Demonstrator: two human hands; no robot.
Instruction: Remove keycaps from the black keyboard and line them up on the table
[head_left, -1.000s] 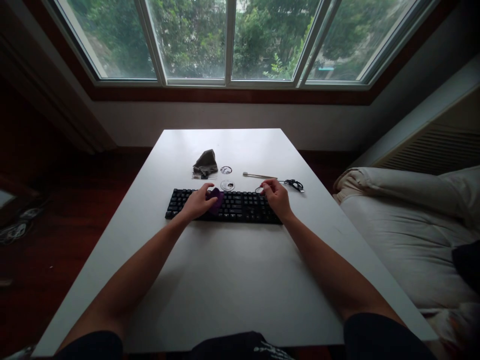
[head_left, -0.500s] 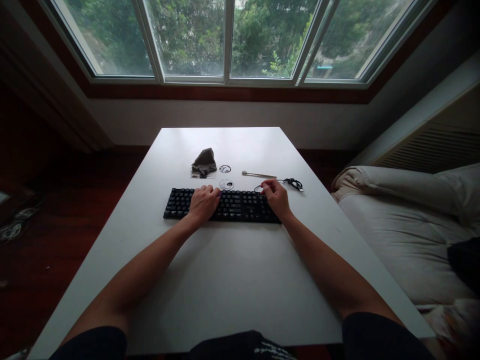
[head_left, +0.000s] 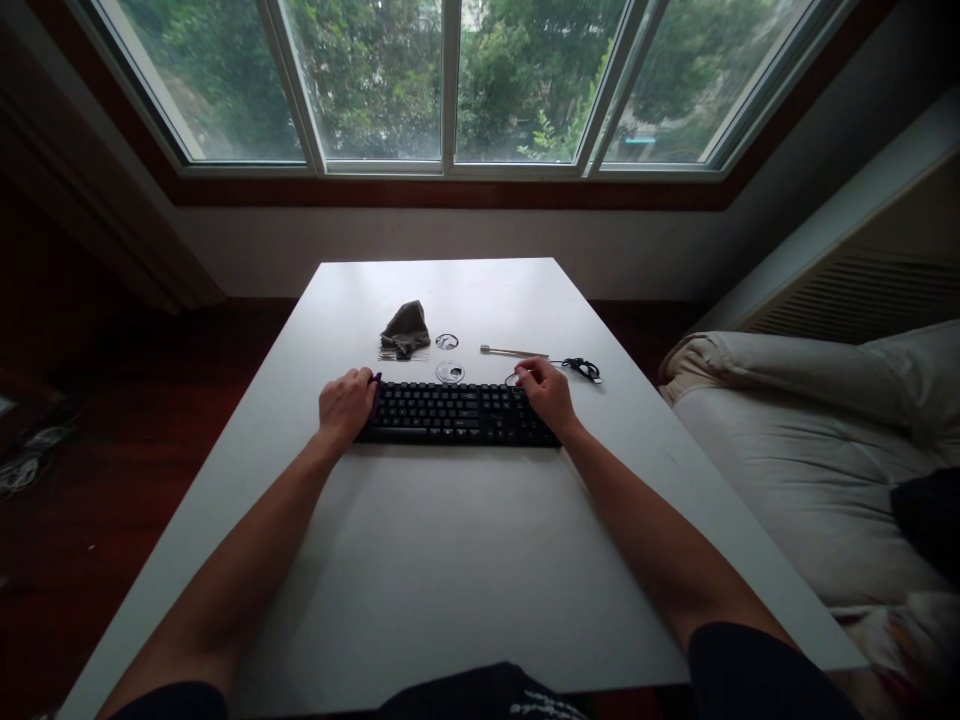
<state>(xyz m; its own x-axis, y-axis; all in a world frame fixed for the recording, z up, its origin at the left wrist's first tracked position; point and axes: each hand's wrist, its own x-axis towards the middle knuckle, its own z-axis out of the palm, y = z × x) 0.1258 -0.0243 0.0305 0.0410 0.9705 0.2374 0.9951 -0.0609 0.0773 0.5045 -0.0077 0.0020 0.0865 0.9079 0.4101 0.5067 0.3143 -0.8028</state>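
A black keyboard [head_left: 450, 410] lies across the white table. My left hand [head_left: 347, 405] is closed at the keyboard's left end, its fingers around a slim dark purple piece [head_left: 375, 391]; the exact kind is unclear. Over the keyboard's right part, my right hand [head_left: 549, 392] is closed with fingertips pinched together. What they hold, if anything, is too small to tell. A thin dark cable [head_left: 511, 379] curves beside these fingertips at the keyboard's back edge.
Behind the keyboard lie a grey cloth [head_left: 406, 326], thin sticks [head_left: 393, 355], two round clear pieces, one nearer [head_left: 450, 372] and one farther [head_left: 447, 341], a slim brush-like stick [head_left: 514, 351] and a bundled black cable [head_left: 583, 369]. A pale sofa [head_left: 772, 450] stands right of the table [head_left: 450, 560].
My left hand has moved left, from over the keyboard's keys to its left end, with the purple piece now showing. My right hand has stayed nearly in place. The view has shifted slightly.
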